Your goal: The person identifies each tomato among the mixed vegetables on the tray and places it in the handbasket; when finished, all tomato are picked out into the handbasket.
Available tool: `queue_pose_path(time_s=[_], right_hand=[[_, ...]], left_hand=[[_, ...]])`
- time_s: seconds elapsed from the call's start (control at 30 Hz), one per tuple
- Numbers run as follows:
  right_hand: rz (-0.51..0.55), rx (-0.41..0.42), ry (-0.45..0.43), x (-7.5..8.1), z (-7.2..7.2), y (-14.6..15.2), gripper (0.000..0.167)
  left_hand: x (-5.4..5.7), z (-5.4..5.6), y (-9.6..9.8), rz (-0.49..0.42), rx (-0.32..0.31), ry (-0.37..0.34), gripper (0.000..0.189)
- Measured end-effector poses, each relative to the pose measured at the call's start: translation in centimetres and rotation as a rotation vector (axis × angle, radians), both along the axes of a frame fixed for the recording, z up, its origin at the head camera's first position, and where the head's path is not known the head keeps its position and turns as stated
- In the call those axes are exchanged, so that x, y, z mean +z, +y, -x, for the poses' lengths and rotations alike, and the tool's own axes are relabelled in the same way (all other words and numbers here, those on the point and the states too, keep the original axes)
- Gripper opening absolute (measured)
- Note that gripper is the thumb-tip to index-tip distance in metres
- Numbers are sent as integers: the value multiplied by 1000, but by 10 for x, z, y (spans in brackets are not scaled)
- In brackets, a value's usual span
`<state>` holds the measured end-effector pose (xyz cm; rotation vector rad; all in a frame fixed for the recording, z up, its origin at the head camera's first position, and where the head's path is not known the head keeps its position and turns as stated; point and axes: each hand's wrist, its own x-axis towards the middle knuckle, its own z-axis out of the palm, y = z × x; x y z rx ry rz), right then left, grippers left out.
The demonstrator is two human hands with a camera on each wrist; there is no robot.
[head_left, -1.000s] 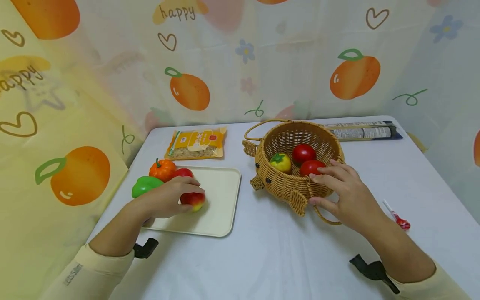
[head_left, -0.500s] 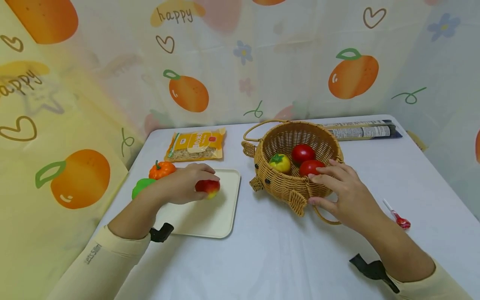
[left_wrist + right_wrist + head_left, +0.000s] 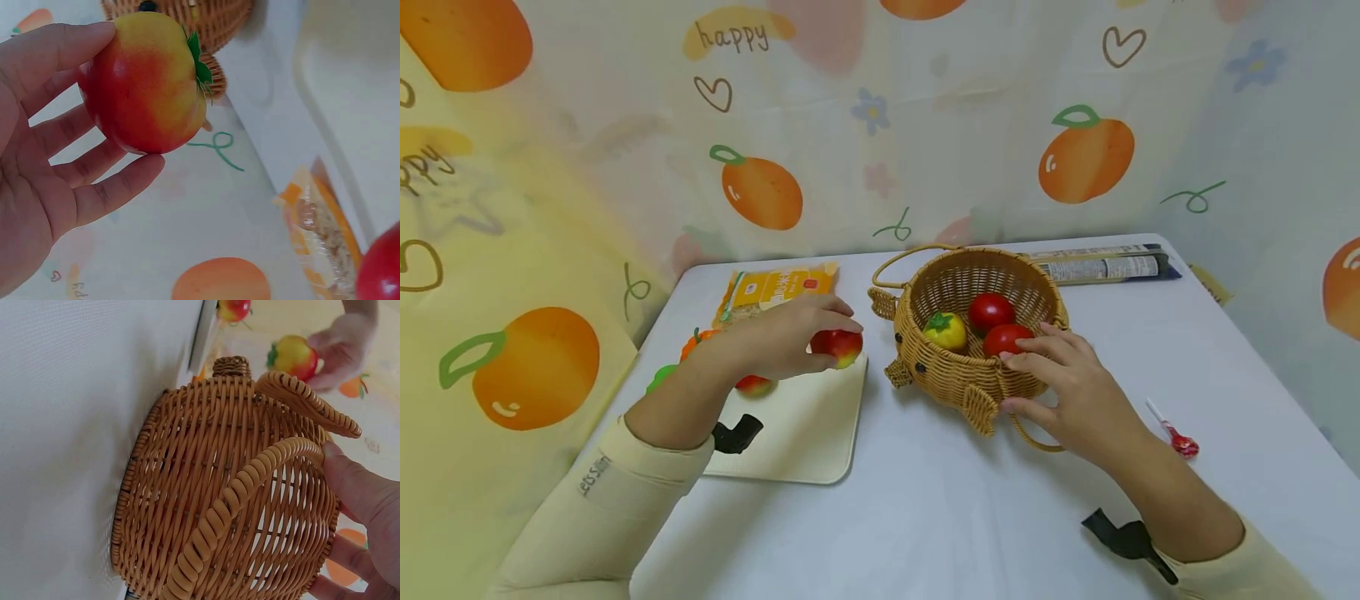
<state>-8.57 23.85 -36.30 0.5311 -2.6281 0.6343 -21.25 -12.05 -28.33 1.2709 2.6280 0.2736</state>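
Note:
My left hand (image 3: 782, 340) holds a red-and-yellow toy fruit with a green leafy top (image 3: 147, 87) between thumb and fingers, above the far right part of the cream tray (image 3: 805, 442). My right hand (image 3: 1075, 392) grips the near right rim of a wicker basket (image 3: 951, 377), thumb outside the wall. Inside the basket lie a yellow toy fruit with a green top (image 3: 945, 332) and two red round ones, the nearer red one (image 3: 1006, 340) right by my right fingertips. Another red-and-yellow fruit (image 3: 754, 385) stays on the tray, partly behind my left wrist.
An orange toy pumpkin (image 3: 696, 342) and a green toy vegetable (image 3: 659, 377) show at the tray's left, mostly hidden by my forearm. Behind the tray lies a yellow food packet (image 3: 767, 286). A long package (image 3: 1097, 265) lies behind the basket, and a red lollipop (image 3: 1182, 442) at the right.
My left hand has lifted the red-and-yellow fruit off the tray and carried it right, towards the basket. My right hand keeps its grip on the rim. The head view has shifted slightly.

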Motion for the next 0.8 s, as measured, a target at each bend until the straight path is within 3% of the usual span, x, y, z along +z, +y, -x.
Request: queue_pose_path(time_s=[0.17,0.37,0.6,0.8], right_hand=[[0,-3,-15,-1,1,-1,54],[-6,-12,-41,-1,1,0,55],[-15,-10,-32,1,1,0,55],[-17,-19,-58,1,0,0,56]], left_hand=[[15,4,10,-38,-41,40,38],[30,8,27,-37,-43,32,42],[45,15,50,-68,-123,99,43],[52,18,77,-34,-102,77,45]])
